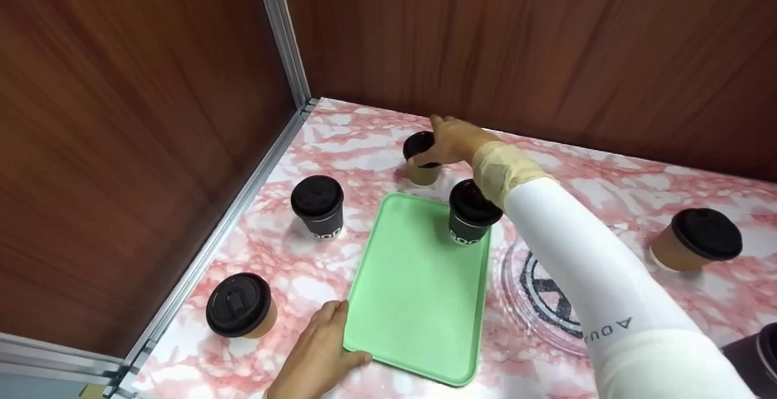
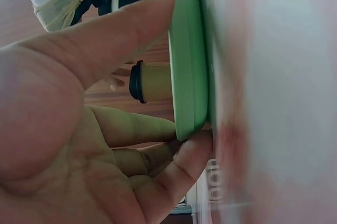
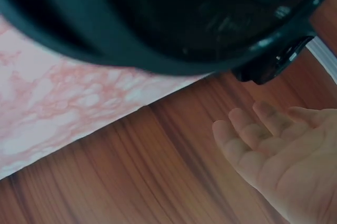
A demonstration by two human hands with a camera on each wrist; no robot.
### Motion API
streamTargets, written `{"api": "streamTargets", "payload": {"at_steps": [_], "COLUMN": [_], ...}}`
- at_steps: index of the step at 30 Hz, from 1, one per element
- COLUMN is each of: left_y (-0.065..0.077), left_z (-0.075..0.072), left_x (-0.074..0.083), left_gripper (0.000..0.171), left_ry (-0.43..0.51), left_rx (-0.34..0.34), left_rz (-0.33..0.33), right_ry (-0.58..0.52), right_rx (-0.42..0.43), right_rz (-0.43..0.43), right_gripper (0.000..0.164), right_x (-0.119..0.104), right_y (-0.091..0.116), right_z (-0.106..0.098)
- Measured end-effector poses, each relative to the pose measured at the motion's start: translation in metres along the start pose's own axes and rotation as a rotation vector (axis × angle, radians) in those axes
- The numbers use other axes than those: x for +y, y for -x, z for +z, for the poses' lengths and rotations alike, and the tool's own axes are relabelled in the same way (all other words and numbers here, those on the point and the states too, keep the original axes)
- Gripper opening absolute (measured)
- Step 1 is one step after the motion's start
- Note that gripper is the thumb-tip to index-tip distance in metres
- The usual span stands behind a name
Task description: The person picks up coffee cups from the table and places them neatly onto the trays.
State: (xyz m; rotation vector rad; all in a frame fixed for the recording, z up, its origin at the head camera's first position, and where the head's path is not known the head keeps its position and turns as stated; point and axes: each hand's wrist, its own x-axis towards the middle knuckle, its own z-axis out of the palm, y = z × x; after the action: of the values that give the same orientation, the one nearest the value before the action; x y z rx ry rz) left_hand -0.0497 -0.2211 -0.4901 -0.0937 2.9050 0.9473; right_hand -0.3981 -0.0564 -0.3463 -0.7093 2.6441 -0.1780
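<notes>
Your left hand point(image 1: 317, 350) pinches the tray point(image 1: 419, 296); your right hand point(image 1: 455, 141), loosely spread, empty, hovers by a tan cup point(image 1: 423, 174), a black cup point(image 1: 468, 214) crowding its wrist.

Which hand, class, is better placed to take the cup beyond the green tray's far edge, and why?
Probably the right hand: it hovers close by the brown cup, while the left hand, farther off, grips the green tray.
</notes>
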Motion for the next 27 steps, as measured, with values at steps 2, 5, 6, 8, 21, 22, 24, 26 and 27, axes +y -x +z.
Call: {"api": "streamTargets", "payload": {"at_steps": [2, 5, 6, 8, 21, 22, 24, 26, 27], "left_y": [0.001, 0.002, 0.003, 0.003, 0.003, 0.003, 0.003, 0.003, 0.003], "left_z": [0.0, 0.0, 0.0, 0.0, 0.0, 0.0, 0.001, 0.001, 0.001], "left_x": [0.001, 0.001, 0.002, 0.002, 0.006, 0.006, 0.007, 0.008, 0.009], "left_gripper": [0.093, 0.093, 0.093, 0.092, 0.091, 0.091, 0.091, 0.09, 0.09], "left_ry": [0.004, 0.005, 0.006, 0.005, -0.009, -0.01, -0.013, -0.017, -0.019], "left_rx": [-0.006, -0.005, -0.004, 0.002, 0.022, 0.023, 0.024, 0.029, 0.03], "left_rz": [-0.011, -0.008, -0.005, 0.003, 0.046, 0.049, 0.052, 0.054, 0.053], "right_ry": [0.019, 0.037, 0.036, 0.025, 0.169, 0.186, 0.215, 0.223, 0.221], "right_rx": [-0.018, -0.045, -0.056, -0.071, 0.027, 0.035, 0.056, 0.053, 0.05], "right_rz": [0.003, 0.024, 0.035, 0.046, -0.049, -0.055, -0.066, -0.059, -0.052], "right_gripper": [0.117, 0.115, 0.114, 0.114, 0.075, 0.075, 0.074, 0.076, 0.077], "right_x": [-0.001, -0.001, 0.0, -0.001, 0.001, 0.001, 0.002, 0.002, 0.001], "right_y": [0.0, 0.0, 0.0, 0.001, 0.0, 0.001, 0.001, 0.001, 0.002], "right_z": [0.001, 0.002, 0.002, 0.003, 0.014, 0.015, 0.015, 0.016, 0.016]}}
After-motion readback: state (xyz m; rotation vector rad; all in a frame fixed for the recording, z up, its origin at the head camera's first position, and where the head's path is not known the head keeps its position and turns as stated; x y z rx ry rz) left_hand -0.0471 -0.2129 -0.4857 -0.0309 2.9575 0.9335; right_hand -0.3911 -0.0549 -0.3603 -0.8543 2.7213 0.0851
